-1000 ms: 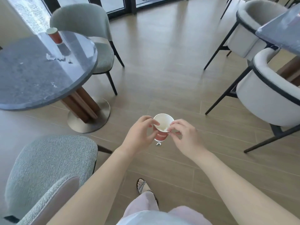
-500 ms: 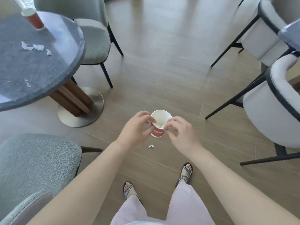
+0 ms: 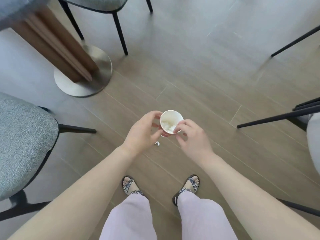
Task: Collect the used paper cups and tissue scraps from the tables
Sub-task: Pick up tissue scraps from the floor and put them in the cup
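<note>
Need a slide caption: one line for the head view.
Left hand holds a paper cup of tissue scraps, right hand pinches its rim; one scrap lies on the floor.

The white-lined red paper cup (image 3: 170,122) looks matt, with crumpled soft tissue (image 3: 168,127) inside. The wood-grain plank floor (image 3: 190,75) has low sheen. The round table base (image 3: 97,66) is brushed metal; the grey chair seat (image 3: 22,139) is coarse woven cloth.
</note>
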Available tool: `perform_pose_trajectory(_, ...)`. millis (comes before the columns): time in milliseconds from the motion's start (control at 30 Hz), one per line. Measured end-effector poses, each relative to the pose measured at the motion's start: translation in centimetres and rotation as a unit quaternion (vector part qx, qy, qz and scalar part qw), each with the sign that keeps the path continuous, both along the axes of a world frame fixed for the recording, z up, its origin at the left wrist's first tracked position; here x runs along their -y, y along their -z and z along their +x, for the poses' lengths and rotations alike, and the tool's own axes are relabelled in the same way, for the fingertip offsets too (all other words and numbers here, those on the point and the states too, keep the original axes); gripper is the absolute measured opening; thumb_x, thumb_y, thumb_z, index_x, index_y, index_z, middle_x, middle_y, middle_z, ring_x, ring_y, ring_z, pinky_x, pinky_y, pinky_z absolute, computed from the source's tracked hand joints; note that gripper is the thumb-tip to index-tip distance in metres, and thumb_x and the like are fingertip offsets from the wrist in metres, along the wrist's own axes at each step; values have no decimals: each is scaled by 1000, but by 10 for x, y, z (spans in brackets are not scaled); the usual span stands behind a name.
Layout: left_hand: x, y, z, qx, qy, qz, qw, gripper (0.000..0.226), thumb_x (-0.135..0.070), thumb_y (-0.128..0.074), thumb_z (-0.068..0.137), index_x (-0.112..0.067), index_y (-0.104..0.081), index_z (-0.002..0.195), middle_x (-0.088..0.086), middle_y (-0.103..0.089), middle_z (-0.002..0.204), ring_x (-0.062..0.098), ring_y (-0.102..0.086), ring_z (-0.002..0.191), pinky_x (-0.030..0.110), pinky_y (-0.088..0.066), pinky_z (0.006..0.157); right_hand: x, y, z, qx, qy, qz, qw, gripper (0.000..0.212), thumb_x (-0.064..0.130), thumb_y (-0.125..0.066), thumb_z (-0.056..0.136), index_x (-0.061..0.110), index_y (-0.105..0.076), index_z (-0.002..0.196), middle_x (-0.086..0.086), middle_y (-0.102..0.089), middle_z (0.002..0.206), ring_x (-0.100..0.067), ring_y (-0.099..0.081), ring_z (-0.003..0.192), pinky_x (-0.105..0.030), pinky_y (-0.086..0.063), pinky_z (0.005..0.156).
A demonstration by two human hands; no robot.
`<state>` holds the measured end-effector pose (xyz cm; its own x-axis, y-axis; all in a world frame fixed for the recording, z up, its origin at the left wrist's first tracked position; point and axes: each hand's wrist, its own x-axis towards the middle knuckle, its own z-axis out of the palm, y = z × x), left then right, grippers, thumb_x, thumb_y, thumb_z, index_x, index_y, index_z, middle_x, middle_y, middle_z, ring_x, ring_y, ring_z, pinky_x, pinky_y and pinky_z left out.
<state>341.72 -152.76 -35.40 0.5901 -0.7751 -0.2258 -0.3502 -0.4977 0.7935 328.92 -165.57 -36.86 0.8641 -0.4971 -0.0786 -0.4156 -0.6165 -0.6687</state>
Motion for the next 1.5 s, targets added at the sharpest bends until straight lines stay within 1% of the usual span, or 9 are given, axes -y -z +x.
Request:
perform_pose_trajectory(133,6,117,7,-25,-5,14,1000,43,-13,-63,81,-29,-46,118,-29,-51,102,-13,-55,92,14,-47,76,2,120,6,7,10,19,1000,13,5,-69,75,16,-65,80,2,-60,90,-16,-57,81,-28,-46,67)
perform_pose_trajectory(267,10,256,5,-33,-10,21,999,45,-15,-64,82,-27,-45,122,-17,-50,113,-14,-53,93,14,-44,79,2,253,11,3,19,30,999,13,6,-69,76,17,-65,80,3,-60,89,-14,-56,78,-29,-47,65)
perform_pose_trajectory(433,21,413,8,-26,-40,37,998,50,-15,-63,82,-24,-42,128,-14,-45,119,-1,-54,97,24,-47,82,12,401,29,-3,34,38,999,7,7,-68,77,12,-66,82,-2,-62,91,-22,-59,87,-40,-51,70)
perform_pose_trajectory(533,27,487,14,-15,-48,48,998,53,-15,-63,82,-22,-40,130,-8,-45,129,3,-53,100,27,-47,82,15,473,39,0,43,35,998,7,7,-67,78,12,-66,82,-2,-62,91,-22,-58,85,-34,-48,69)
perform_pose_trajectory(633,27,541,17,-7,-54,51,997,56,-17,-64,82,-24,-38,132,-9,-44,131,5,-52,102,25,-45,82,14,525,46,-16,39,18,999,7,8,-66,78,14,-65,82,0,-61,92,-20,-54,80,-25,-35,63)
perform_pose_trajectory(800,17,585,15,-12,-43,79,996,68,-12,-60,79,-29,-28,136,-13,-45,132,11,-50,110,31,-45,89,9,562,46,-34,36,4,999,7,9,-64,79,14,-65,85,-2,-61,96,-23,-55,92,-27,-35,64)
perform_pose_trajectory(900,4,594,6,-17,-61,130,990,76,-15,-63,80,-24,-19,142,-11,-44,132,13,-50,111,33,-44,91,3,563,38,-38,35,-5,999,6,9,-64,79,13,-65,83,-2,-61,95,-24,-56,91,-27,-35,62)
perform_pose_trajectory(1200,3,613,10,21,7,187,982,54,-19,-63,81,-21,-41,131,0,-48,130,16,-53,110,33,-44,92,10,562,33,-50,43,-25,997,6,8,-62,82,12,-64,85,-2,-60,98,-22,-55,93,-26,-35,64)
perform_pose_trajectory(1500,1,620,-4,70,91,266,957,34,-14,-50,84,-24,-54,116,1,-48,119,23,-50,109,40,-49,82,9,564,24,-57,35,-23,998,7,6,-61,81,11,-64,85,-2,-60,98,-23,-56,93,-31,-43,66)
